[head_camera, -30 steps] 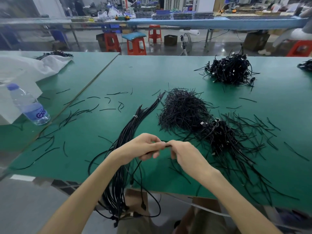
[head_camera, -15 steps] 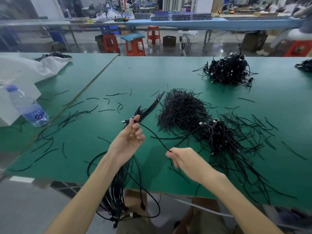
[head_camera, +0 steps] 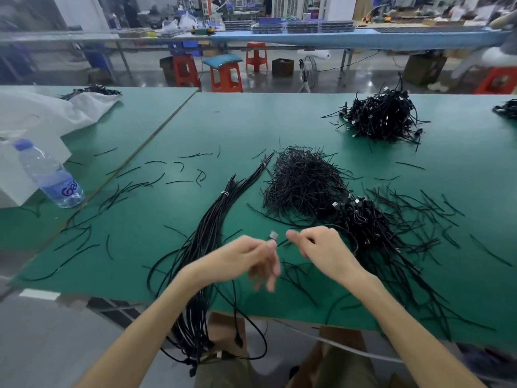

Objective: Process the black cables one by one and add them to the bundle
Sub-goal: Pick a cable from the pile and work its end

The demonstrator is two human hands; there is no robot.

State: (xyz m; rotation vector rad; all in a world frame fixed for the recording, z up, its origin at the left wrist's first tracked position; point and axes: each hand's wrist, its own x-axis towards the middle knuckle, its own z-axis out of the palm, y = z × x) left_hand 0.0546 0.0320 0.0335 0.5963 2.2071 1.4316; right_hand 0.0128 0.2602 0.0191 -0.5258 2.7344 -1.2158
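Green bench top (head_camera: 251,121) stretching away to a busy workshop behind, and we have a reset. Half a second ago the left hand (head_camera: 240,261) was out far-left at the bundle (head_camera: 218,219), with a strand stretched across to the right hand (head_camera: 324,250). Now both hands are back together at the near edge, almost touching.

Left thumb and forefinger pinch a black cable (head_camera: 282,242) just behind its silver plug (head_camera: 273,235), which pokes up between the hands. The other left fingers are blurred, so I can't tell how they lie. The right hand is curled and nips the same cable just beside the plug. By my reading, the last strand has gone to the bundle and a fresh one is in hand.

Now the tally. There is one bundle, running from far to near just left of the hands, cinched by two white ties (head_camera: 223,193) and spilling off the near edge. I count four dark heaps: a wiry pile (head_camera: 305,183) at centre, a plug-tipped cable heap (head_camera: 363,219) just right of the hands, a far heap (head_camera: 383,119) and a sliver at the right edge (head_camera: 506,107). One water bottle (head_camera: 50,175) lies at left. The loose black offcuts are too many to count.
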